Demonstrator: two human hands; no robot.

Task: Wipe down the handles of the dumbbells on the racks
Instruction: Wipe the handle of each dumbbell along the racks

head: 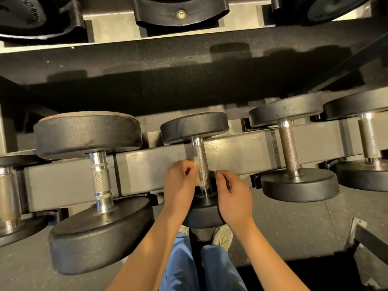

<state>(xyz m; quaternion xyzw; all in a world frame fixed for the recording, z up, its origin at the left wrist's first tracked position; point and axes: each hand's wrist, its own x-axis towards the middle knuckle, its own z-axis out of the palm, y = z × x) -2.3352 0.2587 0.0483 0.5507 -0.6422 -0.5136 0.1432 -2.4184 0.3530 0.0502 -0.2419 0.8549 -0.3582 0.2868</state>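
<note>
Lettering raised on the dumbbell end (25,14) at the top left is cropped and unreadable. Across the lower rack rail (147,164) lies the middle dumbbell (195,127), with open gaps to the larger dumbbell (88,133) on its left and the right neighbour (298,183). The left hand (180,183) pinches a white wipe (196,162) against the left side of the knurled handle (201,156). The right hand (234,194) has curled fingers, tips together just right of the handle; whether they grip the wipe I cannot tell
</note>
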